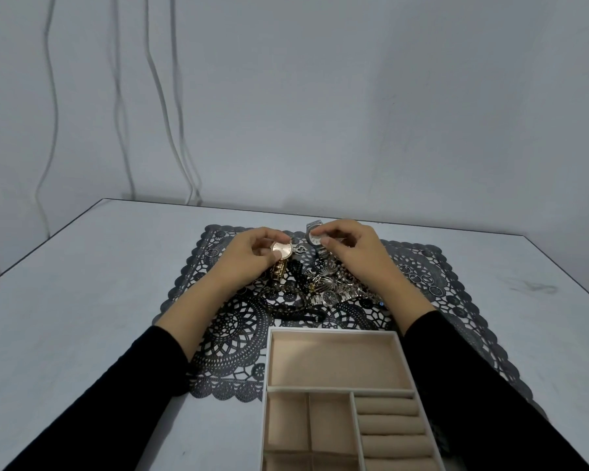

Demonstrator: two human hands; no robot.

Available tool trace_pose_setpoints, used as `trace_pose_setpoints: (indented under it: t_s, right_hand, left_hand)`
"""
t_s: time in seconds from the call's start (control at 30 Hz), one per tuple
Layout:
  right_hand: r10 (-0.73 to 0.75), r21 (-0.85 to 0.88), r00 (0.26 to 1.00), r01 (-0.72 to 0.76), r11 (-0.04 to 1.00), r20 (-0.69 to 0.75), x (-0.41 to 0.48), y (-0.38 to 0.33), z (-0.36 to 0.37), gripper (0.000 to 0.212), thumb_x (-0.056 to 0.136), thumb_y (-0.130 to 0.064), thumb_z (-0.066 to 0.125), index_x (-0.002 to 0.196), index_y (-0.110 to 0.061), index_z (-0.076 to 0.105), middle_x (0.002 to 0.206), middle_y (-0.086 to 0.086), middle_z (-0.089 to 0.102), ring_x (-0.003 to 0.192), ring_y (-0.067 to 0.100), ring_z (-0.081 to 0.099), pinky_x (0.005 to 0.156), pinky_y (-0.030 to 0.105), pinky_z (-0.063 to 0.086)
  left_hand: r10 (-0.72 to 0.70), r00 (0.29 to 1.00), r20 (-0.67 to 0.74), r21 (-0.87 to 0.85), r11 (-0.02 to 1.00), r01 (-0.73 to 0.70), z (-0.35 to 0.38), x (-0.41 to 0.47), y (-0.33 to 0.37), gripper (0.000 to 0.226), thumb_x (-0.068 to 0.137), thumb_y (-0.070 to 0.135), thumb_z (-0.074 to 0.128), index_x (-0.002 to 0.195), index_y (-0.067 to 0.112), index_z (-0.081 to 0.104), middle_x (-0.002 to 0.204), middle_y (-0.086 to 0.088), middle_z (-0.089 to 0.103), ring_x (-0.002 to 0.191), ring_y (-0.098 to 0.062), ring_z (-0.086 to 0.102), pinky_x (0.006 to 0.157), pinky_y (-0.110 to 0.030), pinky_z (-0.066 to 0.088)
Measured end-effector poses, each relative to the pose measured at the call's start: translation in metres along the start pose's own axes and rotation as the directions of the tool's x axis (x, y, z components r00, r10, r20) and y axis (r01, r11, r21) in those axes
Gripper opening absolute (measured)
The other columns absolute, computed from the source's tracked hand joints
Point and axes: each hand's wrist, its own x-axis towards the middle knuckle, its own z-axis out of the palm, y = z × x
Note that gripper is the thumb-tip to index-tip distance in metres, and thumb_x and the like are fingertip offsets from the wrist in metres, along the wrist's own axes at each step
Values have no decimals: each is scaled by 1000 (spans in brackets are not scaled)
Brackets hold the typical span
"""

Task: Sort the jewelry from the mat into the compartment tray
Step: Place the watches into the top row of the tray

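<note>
Spread over the counter [82,300], beneath both hands: mat [456,300]. Nearer than the hands: tray [334,332], nothing in any compartment in view. Barely begun, by that showing. Heaped on the mat just under and between the hands: jewelry [327,283], nearly all left to sort. Pinched by curled left hand [249,256]: gold watch [282,250]. Pinched likewise by right hand [351,249]: silver watch [315,237].

Plain black long sleeves — left sleeve [116,385], right sleeve [473,385] — end mid-forearm.
</note>
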Motion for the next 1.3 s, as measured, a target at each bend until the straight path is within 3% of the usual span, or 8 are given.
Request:
trace_pose_setpoints:
  t_s: [0.2,0.4,0.5,0.63,0.83,0.93,1.2,1.3]
  right_hand:
    - [64,126,997,-58,990,-44,-2,-3,0,23,88,-13,66,88,-34,75,95,16,70,74,22,52,70,35,44]
    - [97,191,994,-87,978,-42,-6,-8,-2,21,89,-10,65,94,-28,75,105,-11,72,89,12,67,86,24,51]
    - [96,220,994,-81,972,-57,-8,-12,-3,21,88,-8,65,95,-26,74,108,-11,71,90,8,67,83,22,51]
    - [96,277,992,-70,958,-80,-13,-21,-5,21,89,-6,63,102,-20,72,111,-13,70,90,5,65,80,19,49]
    - [36,336,991,9,942,-127,-26,-46,-13,24,89,-1,61,105,-17,70,115,-10,69,91,1,65,76,15,49]
    - [23,345,991,25,938,-135,-32,-50,-14,24,89,0,61,110,-10,69,119,-4,68,93,3,65,77,15,49]
    - [-45,375,984,108,921,-171,-68,-79,-22,25,88,-1,62,112,-8,68,120,2,66,105,10,65,85,16,48]
    - [-49,376,983,114,919,-179,-82,-90,-27,25,89,-2,62,111,-11,68,120,-1,67,101,7,66,84,16,49]
  left_hand:
    - [1,1000,-8,-56,998,-1,-1,-1,2,30,89,5,65,96,33,72,88,-16,65,75,-20,51,74,-28,47]
    - [9,999,-44,-147,989,-15,-1,-7,12,27,87,8,69,101,31,72,85,-10,64,73,-22,53,72,-29,50]
    - [4,997,-72,-162,987,-16,-2,-9,15,26,85,13,72,102,33,73,80,-4,62,73,-25,45,70,-38,42]
    - [36,996,-86,-147,988,-48,-2,-19,26,24,86,15,71,100,34,72,80,-8,56,67,-21,42,59,-28,40]
    - [69,990,-122,-192,977,-92,-6,-38,49,27,86,10,70,103,31,73,82,6,73,77,-20,51,72,-33,44]
    - [99,987,-129,-180,976,-121,-7,-44,56,28,87,9,69,106,29,72,86,13,75,78,-14,58,69,-22,48]
    - [163,977,-141,-224,956,-191,-11,-84,80,27,86,9,70,108,25,71,95,11,75,83,-4,67,78,-20,53]
    - [167,978,-128,-227,955,-193,-8,-98,84,27,86,10,70,109,24,72,97,0,75,83,-15,65,80,-28,53]
